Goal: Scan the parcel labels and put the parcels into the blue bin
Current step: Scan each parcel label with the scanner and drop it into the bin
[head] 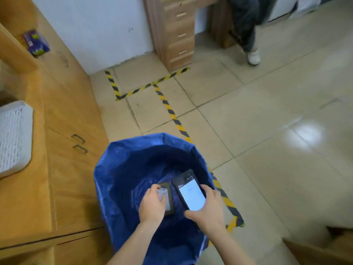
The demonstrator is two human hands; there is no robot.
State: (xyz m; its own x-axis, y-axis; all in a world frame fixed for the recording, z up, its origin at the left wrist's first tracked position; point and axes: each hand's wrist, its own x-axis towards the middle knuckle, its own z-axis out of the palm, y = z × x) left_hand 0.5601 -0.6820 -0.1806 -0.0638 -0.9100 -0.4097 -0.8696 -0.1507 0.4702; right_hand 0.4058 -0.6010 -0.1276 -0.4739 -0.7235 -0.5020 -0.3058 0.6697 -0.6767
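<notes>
Over the blue bin (107, 169), left fingers (154, 187) grip a dark parcel (169, 196), right fingers (207, 188) a scanner (191, 195)

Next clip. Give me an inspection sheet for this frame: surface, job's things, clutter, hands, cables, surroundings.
Surface: beige tiled floor marked with yellow-and-black striped tape.
Job's things: round blue bag-lined bin on the floor; small dark flat parcel with a white label held over its opening; black handheld scanner with a lit screen beside the parcel.
Clutter: purple packet and white perforated plastic basket on the wooden cabinet.
Hands: left hand grips the parcel, fingers curled over the label; right hand grips the scanner.
Cables: nothing seen.
Surroundings: wooden drawer unit against the white wall; another person's leg at the far right.
</notes>
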